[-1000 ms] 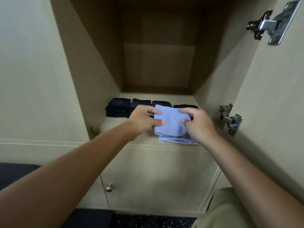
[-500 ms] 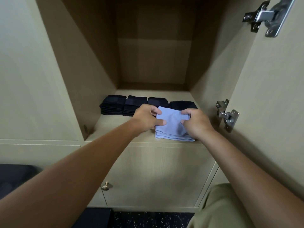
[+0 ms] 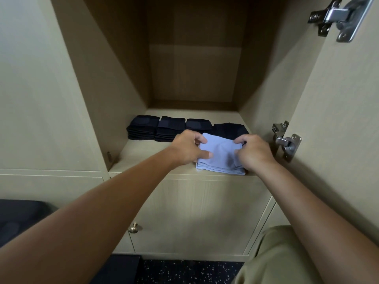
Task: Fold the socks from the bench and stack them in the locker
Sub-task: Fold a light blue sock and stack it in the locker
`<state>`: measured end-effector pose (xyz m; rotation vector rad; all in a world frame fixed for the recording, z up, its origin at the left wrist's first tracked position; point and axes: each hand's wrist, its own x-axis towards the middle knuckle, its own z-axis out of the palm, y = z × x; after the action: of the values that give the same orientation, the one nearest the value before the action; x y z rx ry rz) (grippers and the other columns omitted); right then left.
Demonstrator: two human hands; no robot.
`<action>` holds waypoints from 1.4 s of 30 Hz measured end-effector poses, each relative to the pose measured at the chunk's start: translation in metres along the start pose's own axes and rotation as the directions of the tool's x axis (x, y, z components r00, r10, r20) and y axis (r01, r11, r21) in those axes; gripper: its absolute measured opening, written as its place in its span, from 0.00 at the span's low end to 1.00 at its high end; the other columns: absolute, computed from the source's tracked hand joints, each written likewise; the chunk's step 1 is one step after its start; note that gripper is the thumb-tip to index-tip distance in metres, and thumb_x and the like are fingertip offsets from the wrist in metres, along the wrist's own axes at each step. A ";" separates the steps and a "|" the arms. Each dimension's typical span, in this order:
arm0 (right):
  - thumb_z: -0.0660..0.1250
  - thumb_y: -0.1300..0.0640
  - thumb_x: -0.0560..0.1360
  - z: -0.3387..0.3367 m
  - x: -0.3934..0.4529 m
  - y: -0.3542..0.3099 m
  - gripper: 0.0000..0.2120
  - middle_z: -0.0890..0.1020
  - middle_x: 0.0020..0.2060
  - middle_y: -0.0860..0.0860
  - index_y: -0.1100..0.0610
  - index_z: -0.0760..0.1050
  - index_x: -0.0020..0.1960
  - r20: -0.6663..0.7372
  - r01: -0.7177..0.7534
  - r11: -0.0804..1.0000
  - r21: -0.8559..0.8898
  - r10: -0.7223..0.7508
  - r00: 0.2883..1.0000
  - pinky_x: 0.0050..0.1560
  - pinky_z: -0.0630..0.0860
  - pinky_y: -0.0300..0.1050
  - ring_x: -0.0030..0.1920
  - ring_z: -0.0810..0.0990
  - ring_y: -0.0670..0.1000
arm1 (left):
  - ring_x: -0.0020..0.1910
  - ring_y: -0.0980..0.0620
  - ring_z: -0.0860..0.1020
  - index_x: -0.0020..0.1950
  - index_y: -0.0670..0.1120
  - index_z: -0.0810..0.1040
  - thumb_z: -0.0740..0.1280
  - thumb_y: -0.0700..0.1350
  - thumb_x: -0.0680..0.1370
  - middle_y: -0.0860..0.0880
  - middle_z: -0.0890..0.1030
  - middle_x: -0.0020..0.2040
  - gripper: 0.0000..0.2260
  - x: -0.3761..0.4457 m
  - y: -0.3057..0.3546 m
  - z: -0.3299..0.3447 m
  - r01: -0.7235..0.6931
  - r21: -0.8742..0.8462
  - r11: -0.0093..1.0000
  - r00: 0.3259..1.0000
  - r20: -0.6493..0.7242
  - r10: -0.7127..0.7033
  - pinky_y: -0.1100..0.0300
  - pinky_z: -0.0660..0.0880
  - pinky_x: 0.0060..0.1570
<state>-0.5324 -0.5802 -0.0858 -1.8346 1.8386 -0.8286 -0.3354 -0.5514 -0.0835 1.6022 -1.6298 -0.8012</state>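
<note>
1. Head view: both arms reach into the open locker point(image 3: 114, 83); the hands meet at the front of its floor.
2. Light blue socks point(image 3: 220, 157): folded pile lying flat at the front edge of the locker floor, right of centre.
3. Left hand point(image 3: 187, 149): fingers curled over the pile's left edge, thumb pressed on the top layer, gripping it.
4. Right hand point(image 3: 254, 151): fingers curled, pinching the top layer at the pile's right rear corner.
5. Dark socks point(image 3: 143, 128): four folded stacks in a row across the floor, just behind the blue pile. The rightmost stack is partly hidden by the hands.
6. Locker door point(image 3: 338, 119): swung open at right, two metal hinges showing; lower hinge point(image 3: 286, 141) sits just beside the right hand.
7. Below: a closed cabinet door with a brass knob point(image 3: 133, 228).
8. Lower left: dark bench point(image 3: 18, 218), only partly in frame.
</note>
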 end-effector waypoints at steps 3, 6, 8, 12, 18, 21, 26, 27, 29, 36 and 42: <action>0.67 0.65 0.76 0.000 0.001 0.002 0.20 0.78 0.63 0.54 0.52 0.77 0.66 0.052 -0.016 1.000 -0.025 0.017 0.999 0.51 0.68 0.38 0.62 0.77 0.55 | 0.48 0.52 0.81 0.65 0.45 0.80 0.81 0.47 0.71 0.47 0.79 0.61 0.25 -0.001 -0.006 0.004 0.002 0.026 1.000 1.000 0.008 -0.002 0.51 0.80 0.59; 0.65 0.66 0.77 0.003 0.004 0.005 0.19 0.77 0.54 0.51 0.52 0.78 0.65 0.054 0.009 1.000 -0.006 -0.008 0.998 0.47 0.69 0.38 0.56 0.77 0.54 | 0.39 0.56 0.76 0.67 0.45 0.79 0.79 0.48 0.73 0.48 0.78 0.63 0.25 -0.004 -0.008 0.005 -0.016 0.072 0.997 1.000 -0.010 0.017 0.57 0.78 0.55; 0.64 0.66 0.77 0.006 0.006 0.007 0.19 0.75 0.51 0.50 0.53 0.78 0.65 0.052 0.027 0.999 0.025 -0.028 0.998 0.44 0.70 0.38 0.51 0.75 0.52 | 0.37 0.55 0.76 0.68 0.45 0.78 0.79 0.48 0.73 0.47 0.78 0.64 0.25 -0.005 -0.009 0.004 -0.005 0.059 0.998 1.000 -0.020 0.006 0.57 0.78 0.54; 0.62 0.65 0.78 0.010 0.008 0.006 0.19 0.77 0.57 0.54 0.52 0.77 0.67 0.044 0.035 0.999 0.023 -0.036 0.998 0.51 0.70 0.42 0.54 0.75 0.54 | 0.35 0.51 0.81 0.66 0.45 0.78 0.78 0.47 0.75 0.46 0.77 0.61 0.22 -0.010 -0.006 0.001 0.033 0.011 0.999 0.999 -0.008 -0.033 0.59 0.82 0.47; 0.64 0.54 0.80 0.006 0.001 -0.007 0.16 0.76 0.62 0.57 0.48 0.75 0.67 -0.035 0.080 0.993 -0.087 -0.084 0.996 0.67 0.72 0.56 0.67 0.71 0.60 | 0.22 0.57 0.71 0.60 0.46 0.79 0.74 0.48 0.78 0.49 0.83 0.55 0.13 -0.034 0.008 -0.023 -0.016 0.066 0.998 1.000 -0.023 0.018 0.69 0.72 0.31; 0.66 0.51 0.79 0.004 -0.008 -0.016 0.12 0.77 0.61 0.54 0.47 0.78 0.62 -0.039 0.177 0.976 -0.130 -0.183 0.982 0.68 0.70 0.56 0.66 0.72 0.58 | 0.24 0.63 0.74 0.58 0.49 0.81 0.74 0.51 0.78 0.53 0.83 0.52 0.11 -0.055 0.009 -0.044 -0.061 0.163 0.985 0.998 -0.022 0.066 0.71 0.72 0.32; 0.64 0.51 0.81 0.010 -0.025 -0.028 0.12 0.73 0.64 0.51 0.47 0.77 0.64 0.198 0.317 0.918 -0.239 -0.273 0.941 0.68 0.61 0.49 0.69 0.66 0.56 | 0.40 0.63 0.81 0.55 0.56 0.83 0.73 0.57 0.76 0.59 0.84 0.47 0.10 -0.105 -0.002 -0.080 -0.071 0.262 0.962 0.997 0.013 0.070 0.60 0.76 0.45; 0.64 0.51 0.81 0.011 -0.026 -0.029 0.13 0.72 0.65 0.51 0.46 0.76 0.65 0.237 0.317 0.916 -0.246 -0.260 0.936 0.69 0.61 0.50 0.69 0.66 0.56 | 0.43 0.62 0.81 0.54 0.57 0.83 0.73 0.57 0.76 0.59 0.84 0.47 0.10 -0.115 -0.005 -0.087 -0.066 0.280 0.958 0.998 0.011 0.066 0.59 0.77 0.47; 0.65 0.52 0.81 0.012 -0.027 -0.029 0.13 0.72 0.65 0.52 0.46 0.76 0.64 0.276 0.316 0.919 -0.236 -0.249 0.929 0.72 0.62 0.53 0.69 0.66 0.57 | 0.47 0.57 0.83 0.53 0.57 0.84 0.73 0.57 0.75 0.59 0.85 0.46 0.09 -0.134 -0.012 -0.100 -0.053 0.288 0.956 0.998 -0.011 0.058 0.57 0.78 0.52; 0.67 0.55 0.79 0.007 -0.026 -0.029 0.15 0.74 0.65 0.51 0.45 0.77 0.64 0.333 0.368 0.894 -0.255 -0.276 0.902 0.70 0.66 0.55 0.69 0.69 0.56 | 0.42 0.48 0.84 0.51 0.53 0.84 0.74 0.51 0.77 0.55 0.85 0.42 0.05 -0.176 -0.052 -0.135 0.021 0.202 0.979 0.993 -0.117 0.003 0.46 0.80 0.45; 0.65 0.59 0.80 0.012 -0.045 -0.050 0.11 0.75 0.60 0.51 0.49 0.77 0.60 0.136 0.455 0.870 -0.190 -0.436 0.890 0.62 0.68 0.52 0.64 0.71 0.55 | 0.39 0.48 0.83 0.50 0.53 0.84 0.74 0.51 0.77 0.53 0.85 0.41 0.04 -0.196 -0.080 -0.161 0.095 0.176 0.980 0.975 -0.213 -0.056 0.49 0.77 0.41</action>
<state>-0.4852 -0.5353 -0.0669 -2.4526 1.5151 -0.6958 -0.1598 -0.3516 -0.0711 1.8226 -1.5371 -0.5113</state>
